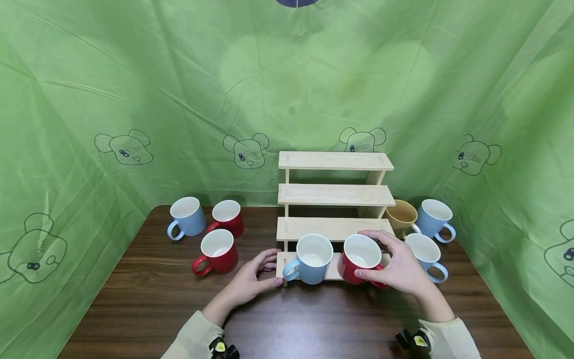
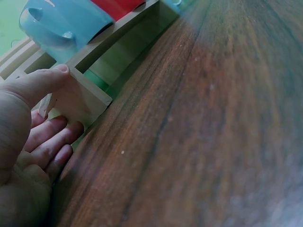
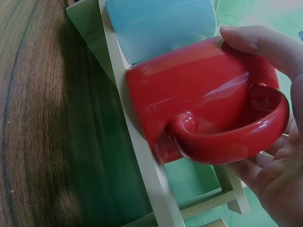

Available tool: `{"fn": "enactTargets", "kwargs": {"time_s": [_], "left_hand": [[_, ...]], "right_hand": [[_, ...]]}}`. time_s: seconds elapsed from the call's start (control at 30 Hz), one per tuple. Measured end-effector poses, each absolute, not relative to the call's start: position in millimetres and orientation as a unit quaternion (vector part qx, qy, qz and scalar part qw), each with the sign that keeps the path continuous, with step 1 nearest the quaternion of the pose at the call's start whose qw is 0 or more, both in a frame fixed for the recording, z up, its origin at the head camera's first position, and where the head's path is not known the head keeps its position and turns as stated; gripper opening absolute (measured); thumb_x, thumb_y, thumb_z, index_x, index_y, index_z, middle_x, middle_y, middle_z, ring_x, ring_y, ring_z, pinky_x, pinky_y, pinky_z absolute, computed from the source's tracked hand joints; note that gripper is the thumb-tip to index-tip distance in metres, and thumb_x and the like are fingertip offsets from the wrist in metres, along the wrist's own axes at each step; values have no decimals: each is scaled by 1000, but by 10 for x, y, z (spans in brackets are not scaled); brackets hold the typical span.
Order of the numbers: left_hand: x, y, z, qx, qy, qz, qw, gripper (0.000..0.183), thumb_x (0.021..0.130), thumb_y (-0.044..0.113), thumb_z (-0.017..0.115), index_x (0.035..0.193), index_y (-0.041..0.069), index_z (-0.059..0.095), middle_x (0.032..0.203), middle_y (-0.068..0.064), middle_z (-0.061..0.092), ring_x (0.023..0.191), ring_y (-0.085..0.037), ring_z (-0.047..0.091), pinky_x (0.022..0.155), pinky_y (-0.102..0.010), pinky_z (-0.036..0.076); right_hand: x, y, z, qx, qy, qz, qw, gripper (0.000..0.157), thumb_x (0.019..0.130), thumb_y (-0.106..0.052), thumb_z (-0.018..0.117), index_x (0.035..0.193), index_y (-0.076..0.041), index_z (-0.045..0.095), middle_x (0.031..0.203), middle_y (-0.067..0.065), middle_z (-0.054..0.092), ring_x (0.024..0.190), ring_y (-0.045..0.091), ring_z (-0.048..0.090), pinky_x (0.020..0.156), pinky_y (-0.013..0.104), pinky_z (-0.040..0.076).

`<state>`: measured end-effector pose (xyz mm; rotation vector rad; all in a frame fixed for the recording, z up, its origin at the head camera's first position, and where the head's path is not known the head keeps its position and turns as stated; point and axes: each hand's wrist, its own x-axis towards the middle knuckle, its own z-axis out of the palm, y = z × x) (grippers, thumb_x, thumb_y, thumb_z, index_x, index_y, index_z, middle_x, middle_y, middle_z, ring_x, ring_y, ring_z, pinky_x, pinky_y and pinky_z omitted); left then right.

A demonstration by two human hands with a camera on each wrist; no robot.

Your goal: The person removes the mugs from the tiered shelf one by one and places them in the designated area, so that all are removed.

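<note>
My right hand [image 1: 396, 262] grips a red mug [image 3: 203, 90] with a white inside, thumb and fingers on either side near its rim. The mug is at the lowest board of a stepped wooden shelf [image 1: 334, 229], its handle turned right. Beside it on that board stands a light blue mug [image 1: 313, 262], handle toward the front left. At the shelf's lower left end, my left hand [image 1: 251, 279] touches the wood. In the left wrist view its thumb [image 2: 49, 80] lies on the board's end, and the other fingers [image 2: 57, 137] are beside the side panel [image 2: 80, 97].
On the left of the brown table [image 1: 161, 309] stand a blue mug [image 1: 188, 219] and two red mugs [image 1: 227, 214]. Right of the shelf are a yellow mug [image 1: 400, 214] and two blue mugs [image 1: 432, 219]. A green curtain [image 1: 188, 99] surrounds the table's back and sides.
</note>
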<state>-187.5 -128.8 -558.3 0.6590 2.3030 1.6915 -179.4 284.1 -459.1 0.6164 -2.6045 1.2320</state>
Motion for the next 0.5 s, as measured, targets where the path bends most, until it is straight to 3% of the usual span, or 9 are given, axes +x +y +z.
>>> {"fn": "enactTargets", "kwargs": {"time_s": [0.5], "left_hand": [[-1865,-1285,-5563,219,786,569,106,78,96,24,88,162,15,48,153,-5,64,131,-19,68,114,-33,50]], "right_hand": [[-1793,2847,-4569,214,-868,438,100,85,66,-25,109,142,-21,70,134,-6,71,114,11,66,90,26,58]]}}
